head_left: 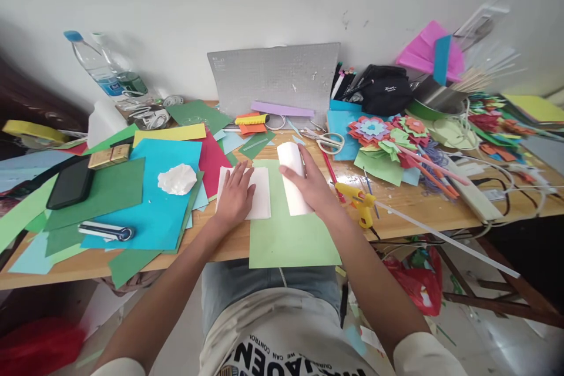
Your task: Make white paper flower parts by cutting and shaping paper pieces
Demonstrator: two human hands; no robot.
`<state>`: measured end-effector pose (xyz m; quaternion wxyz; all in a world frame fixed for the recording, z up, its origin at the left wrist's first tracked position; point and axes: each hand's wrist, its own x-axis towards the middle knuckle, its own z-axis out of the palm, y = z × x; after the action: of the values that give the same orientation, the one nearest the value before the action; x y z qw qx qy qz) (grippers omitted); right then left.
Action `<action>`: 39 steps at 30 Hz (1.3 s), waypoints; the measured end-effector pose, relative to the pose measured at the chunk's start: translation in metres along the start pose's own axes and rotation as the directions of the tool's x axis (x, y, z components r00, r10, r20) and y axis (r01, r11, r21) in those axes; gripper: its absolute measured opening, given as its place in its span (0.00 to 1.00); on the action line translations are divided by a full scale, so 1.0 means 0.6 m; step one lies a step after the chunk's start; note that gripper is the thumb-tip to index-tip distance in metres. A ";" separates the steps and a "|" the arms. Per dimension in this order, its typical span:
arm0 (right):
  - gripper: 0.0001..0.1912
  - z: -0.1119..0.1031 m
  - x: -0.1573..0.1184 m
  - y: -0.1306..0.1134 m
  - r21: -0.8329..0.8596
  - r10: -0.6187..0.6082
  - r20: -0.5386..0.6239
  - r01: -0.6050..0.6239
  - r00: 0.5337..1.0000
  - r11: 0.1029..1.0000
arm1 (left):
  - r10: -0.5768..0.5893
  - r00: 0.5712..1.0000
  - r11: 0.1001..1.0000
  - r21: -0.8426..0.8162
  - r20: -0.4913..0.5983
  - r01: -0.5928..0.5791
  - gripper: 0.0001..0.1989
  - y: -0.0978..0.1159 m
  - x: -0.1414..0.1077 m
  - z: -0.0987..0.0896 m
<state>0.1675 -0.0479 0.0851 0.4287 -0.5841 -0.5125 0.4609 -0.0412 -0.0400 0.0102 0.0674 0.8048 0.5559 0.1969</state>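
My left hand [235,197] lies flat with its fingers stretched out on a stack of white square paper [261,194]. In my right hand [314,183] is a folded piece of white paper [292,179], its top end curved over, with thumb in front and fingers behind. It is held over a light green paper sheet [293,241] that reaches the table's front edge. The white stack overlaps the left side of this sheet.
On the left are blue paper [171,232] with a crumpled white tissue [177,179], a stapler [106,231] and a phone [70,182]. To the right lie scissors [330,142], a yellow glue gun [359,202] and paper flowers [372,129]. A grey cutting mat [275,79] leans on the wall.
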 end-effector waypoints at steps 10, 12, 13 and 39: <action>0.40 0.077 0.145 -0.046 -0.261 -0.304 -0.246 0.239 0.920 0.935 | -0.199 0.976 0.947 0.274 0.089 0.168 0.23 0.090 -0.004 -0.017; 0.33 0.114 0.178 -0.052 -0.278 -0.349 -0.167 0.295 0.922 0.914 | -0.251 0.963 0.925 0.319 0.101 0.208 0.23 0.114 0.001 -0.010; 0.31 0.131 0.193 -0.052 -0.273 -0.366 -0.127 0.322 0.922 0.906 | -0.273 0.956 0.918 0.327 0.105 0.226 0.21 0.122 0.004 -0.007; 0.41 0.158 0.258 0.026 -0.296 -0.399 0.218 0.450 0.890 0.842 | -0.403 0.895 0.908 -0.038 0.191 0.417 0.11 0.042 0.019 -0.068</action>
<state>0.0859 0.1068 0.0346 0.3742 -0.4848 -0.7310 0.3009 -0.0319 -0.0434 0.0582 0.1884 0.6808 0.6963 0.1270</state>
